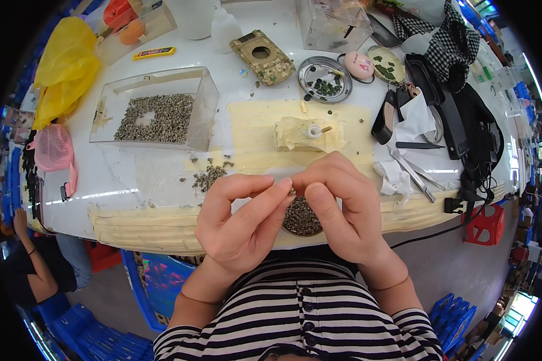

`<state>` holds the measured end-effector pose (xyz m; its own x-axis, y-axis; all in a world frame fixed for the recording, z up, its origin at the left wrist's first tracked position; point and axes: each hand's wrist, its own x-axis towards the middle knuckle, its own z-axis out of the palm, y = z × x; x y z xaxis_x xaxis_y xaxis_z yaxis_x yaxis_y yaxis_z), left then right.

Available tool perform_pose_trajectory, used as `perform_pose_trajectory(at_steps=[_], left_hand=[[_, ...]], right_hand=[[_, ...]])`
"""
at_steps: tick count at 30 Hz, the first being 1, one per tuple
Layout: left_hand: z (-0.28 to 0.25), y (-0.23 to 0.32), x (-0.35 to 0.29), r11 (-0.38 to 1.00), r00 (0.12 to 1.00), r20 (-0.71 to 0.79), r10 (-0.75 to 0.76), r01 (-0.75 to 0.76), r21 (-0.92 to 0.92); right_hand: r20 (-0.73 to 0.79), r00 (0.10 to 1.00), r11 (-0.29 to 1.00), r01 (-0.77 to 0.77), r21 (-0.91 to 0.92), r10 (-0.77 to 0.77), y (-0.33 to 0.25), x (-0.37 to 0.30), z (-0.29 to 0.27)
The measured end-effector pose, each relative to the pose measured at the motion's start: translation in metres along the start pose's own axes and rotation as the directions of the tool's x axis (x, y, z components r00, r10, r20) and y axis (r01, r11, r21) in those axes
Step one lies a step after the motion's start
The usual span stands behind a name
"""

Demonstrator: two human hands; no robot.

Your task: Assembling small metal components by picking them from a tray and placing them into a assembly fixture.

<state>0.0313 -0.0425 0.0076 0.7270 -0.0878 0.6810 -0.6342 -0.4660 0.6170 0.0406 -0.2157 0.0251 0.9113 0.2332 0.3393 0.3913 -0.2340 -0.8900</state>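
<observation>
My left hand (241, 225) is closed in a pinch over the front edge of the table, with a tiny greyish metal part (292, 192) at its fingertips. Up against it is my right hand (346, 210), its fingers curled and its index fingertip meeting the left ones; whatever it grips is hidden. Just below the fingertips sits a round dish filled with small metal parts (303, 216), partly covered by both hands. A loose heap of similar parts (209, 178) lies beside my left hand. Beyond the hands stands a tape-wrapped block (289, 133) with a white ring and a peg.
A clear box (200, 120) of metal parts stands at left, near a pink mesh basket (51, 147) and yellow bag (66, 66). Behind are a camouflage-patterned case (274, 69) and a metal dish (304, 66) with green pieces. Tweezers (412, 174) and black straps (454, 123) lie right.
</observation>
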Motion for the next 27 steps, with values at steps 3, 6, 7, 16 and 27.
perform_pose_trajectory(at_steps=[3,6,7,16,27], left_hand=[[0.000,-0.001,-0.001,0.999,1.000,0.000,0.020,-0.020,0.030],[0.001,-0.003,-0.001,0.999,1.000,0.002,0.028,-0.028,0.040],[0.001,-0.003,-0.002,0.999,1.000,0.004,0.028,-0.028,0.041],[0.000,0.000,-0.001,1.000,0.999,0.049,0.014,-0.014,0.012],[0.002,-0.007,-0.002,1.000,1.000,0.010,0.013,-0.013,0.021]], right_hand=[[-0.016,1.000,0.999,-0.025,0.047,0.025,-0.001,0.000,-0.001],[-0.058,0.998,0.999,-0.001,0.049,0.004,-0.003,-0.002,-0.001],[-0.073,0.997,0.999,0.010,0.053,-0.006,-0.003,-0.003,-0.001],[-0.008,0.985,0.952,-0.166,0.256,0.174,0.004,-0.004,0.001],[-0.102,0.935,0.887,0.282,-0.366,-0.339,-0.002,-0.008,0.006]])
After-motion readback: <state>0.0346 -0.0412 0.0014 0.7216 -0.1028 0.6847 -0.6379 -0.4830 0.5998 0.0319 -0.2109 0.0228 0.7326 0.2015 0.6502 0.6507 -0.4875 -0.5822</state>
